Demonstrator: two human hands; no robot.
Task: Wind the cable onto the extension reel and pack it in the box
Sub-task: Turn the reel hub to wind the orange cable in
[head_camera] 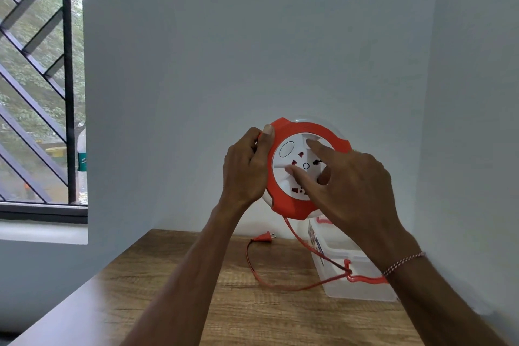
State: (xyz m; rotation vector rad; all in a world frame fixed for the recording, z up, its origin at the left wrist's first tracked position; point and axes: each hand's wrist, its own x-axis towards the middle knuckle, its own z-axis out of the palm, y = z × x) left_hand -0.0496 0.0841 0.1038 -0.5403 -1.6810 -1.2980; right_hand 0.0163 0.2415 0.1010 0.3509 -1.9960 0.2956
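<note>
Extension reel (302, 132): held upright above the tabletop's (196, 303) far edge. Left hand (247, 166) fingers clenched on its rim, steadying; right hand (345, 180) fingers spread on the white face, likely to turn it. Cable (280, 286), plug (264, 237) lie loose beside the clear box (359, 289), far right corner.

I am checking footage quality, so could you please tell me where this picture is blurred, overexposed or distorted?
Head view: the barred window is hazy and washed out; wide-angle bending shows at the edges; the round orange-and-white extension reel and both hands are fairly sharp.
</note>
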